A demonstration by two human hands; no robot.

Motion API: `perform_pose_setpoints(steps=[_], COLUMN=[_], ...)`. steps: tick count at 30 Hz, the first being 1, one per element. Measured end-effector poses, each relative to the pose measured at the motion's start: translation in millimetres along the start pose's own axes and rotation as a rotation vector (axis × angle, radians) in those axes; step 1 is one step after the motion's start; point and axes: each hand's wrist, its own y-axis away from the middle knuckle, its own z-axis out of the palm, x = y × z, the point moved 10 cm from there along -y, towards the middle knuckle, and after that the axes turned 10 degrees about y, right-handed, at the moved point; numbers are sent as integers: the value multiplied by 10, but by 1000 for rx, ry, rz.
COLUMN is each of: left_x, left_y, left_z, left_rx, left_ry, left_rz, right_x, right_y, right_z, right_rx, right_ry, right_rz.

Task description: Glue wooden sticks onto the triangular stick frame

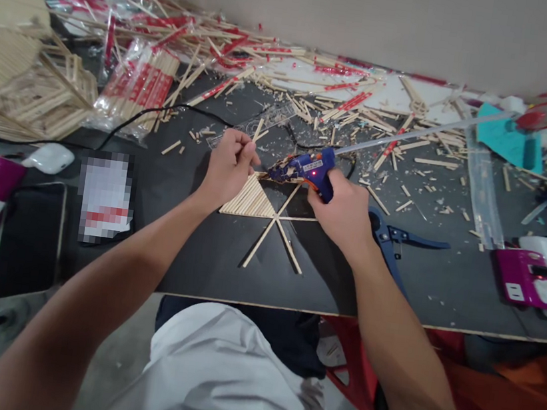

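Note:
My right hand is wrapped round the handle of a blue hot glue gun with a small red light on its side. A long clear glue stick runs out of its back end. The nozzle points left, close to the fingers of my left hand. Those fingers are bent and pinched together above the work; whatever is between them I cannot make out. Below lies a star-shaped frame of wooden sticks. One wedge of it is filled with sticks side by side, partly covered by my left hand.
Blue cutters lie beside my right wrist. Packed chopsticks, a stick structure and a phone are on the left. Loose stick pieces litter the back. A purple power socket block stands on the right. A black cable crosses the table.

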Motion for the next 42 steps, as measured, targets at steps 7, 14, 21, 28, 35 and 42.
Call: perform_pose_setpoints(steps=[7, 14, 21, 28, 35, 42], left_x=[-9, -2, 29, -22, -38, -46], left_y=[-8, 3, 3, -11, -3, -14], left_z=[-7, -17, -25, -30, -29, -14], left_rx=[7, 19, 24, 29, 39, 11], left_ry=[4, 10, 1, 18, 22, 12], left_rz=[-10, -43, -41, -31, -22, -11], right_x=[-20, 284, 655, 709, 618, 620], right_y=[4, -21, -45, -43, -63, -75], right_z=[14, -251, -475, -440, -369, -336], right_rx=[-29, 69, 118, 76, 44, 9], right_ry=[-37, -31, 34, 50, 93, 91], right_rz=[-23, 132, 126, 77, 34, 37])
